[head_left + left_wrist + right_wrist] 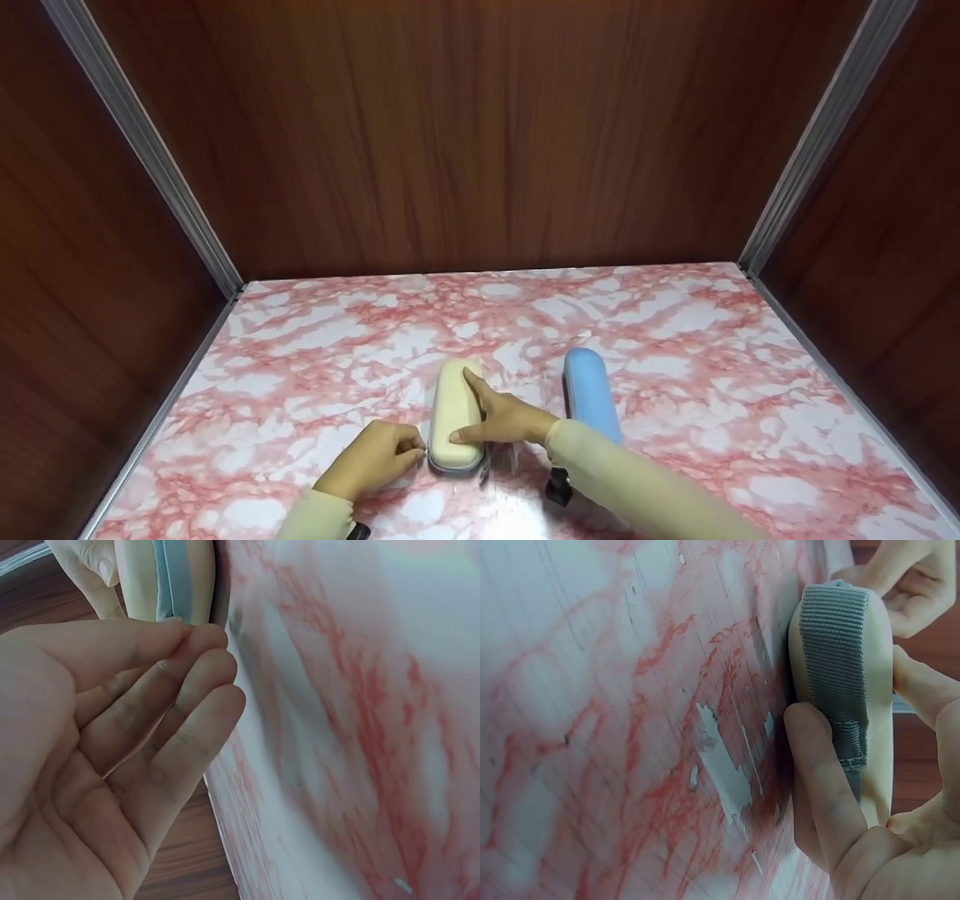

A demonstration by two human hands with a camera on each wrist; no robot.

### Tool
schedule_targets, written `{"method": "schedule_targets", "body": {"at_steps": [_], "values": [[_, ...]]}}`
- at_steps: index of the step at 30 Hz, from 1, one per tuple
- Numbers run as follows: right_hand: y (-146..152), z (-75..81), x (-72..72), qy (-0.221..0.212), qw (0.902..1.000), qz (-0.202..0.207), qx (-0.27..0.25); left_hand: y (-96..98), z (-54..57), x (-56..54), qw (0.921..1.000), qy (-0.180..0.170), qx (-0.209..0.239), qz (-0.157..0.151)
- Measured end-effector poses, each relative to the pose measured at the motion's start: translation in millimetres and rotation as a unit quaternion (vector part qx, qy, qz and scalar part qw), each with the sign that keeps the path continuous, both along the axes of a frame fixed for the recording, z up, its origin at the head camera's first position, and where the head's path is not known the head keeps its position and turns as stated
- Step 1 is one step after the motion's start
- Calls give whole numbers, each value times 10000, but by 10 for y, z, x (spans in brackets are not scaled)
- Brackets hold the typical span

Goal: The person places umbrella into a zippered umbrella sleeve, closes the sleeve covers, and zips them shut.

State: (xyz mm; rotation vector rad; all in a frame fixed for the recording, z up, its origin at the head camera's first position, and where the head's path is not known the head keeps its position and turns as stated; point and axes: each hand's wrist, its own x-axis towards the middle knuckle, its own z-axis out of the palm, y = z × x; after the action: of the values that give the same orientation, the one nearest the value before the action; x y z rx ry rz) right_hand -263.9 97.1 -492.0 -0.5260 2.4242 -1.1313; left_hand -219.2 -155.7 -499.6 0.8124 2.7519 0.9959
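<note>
A pale yellow zippered glasses case (451, 401) lies lengthwise on the table, its lid down against its base. My right hand (511, 420) grips it from the right, thumb and a finger on the top, other fingers along the side. At its near left end, the thumb and forefinger of my left hand (381, 456) pinch at the zipper; the pull is mostly hidden between the fingertips. The left wrist view shows the blue-grey zipper band (174, 577) running up to those fingertips. A grey ribbed strap (834, 652) crosses the case's side in the right wrist view.
A blue case (592, 394) of similar long shape lies to the right, partly behind my right forearm. The table (315, 375) has a red-and-white marbled cover with worn patches. Brown wood-grain panels (480, 135) enclose the back and both sides, with metal posts at the corners.
</note>
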Motion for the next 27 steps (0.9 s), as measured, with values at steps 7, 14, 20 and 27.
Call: {"method": "schedule_targets", "body": {"at_steps": [7,14,20,27], "values": [[-15,-8,7,-2,10000,-51,-42,-44,4,-1,9999,-118,72,-92],[-24,-17,2,-79,9999,-2,-111,-70,-2,10,9983,-430,271,-286],[-20,-25,12,-116,9998,9,-141,-89,4,28,9956,-735,387,-434],[-24,-20,10,-27,9999,-32,-121,-80,12,26,9974,-667,226,-121]]}}
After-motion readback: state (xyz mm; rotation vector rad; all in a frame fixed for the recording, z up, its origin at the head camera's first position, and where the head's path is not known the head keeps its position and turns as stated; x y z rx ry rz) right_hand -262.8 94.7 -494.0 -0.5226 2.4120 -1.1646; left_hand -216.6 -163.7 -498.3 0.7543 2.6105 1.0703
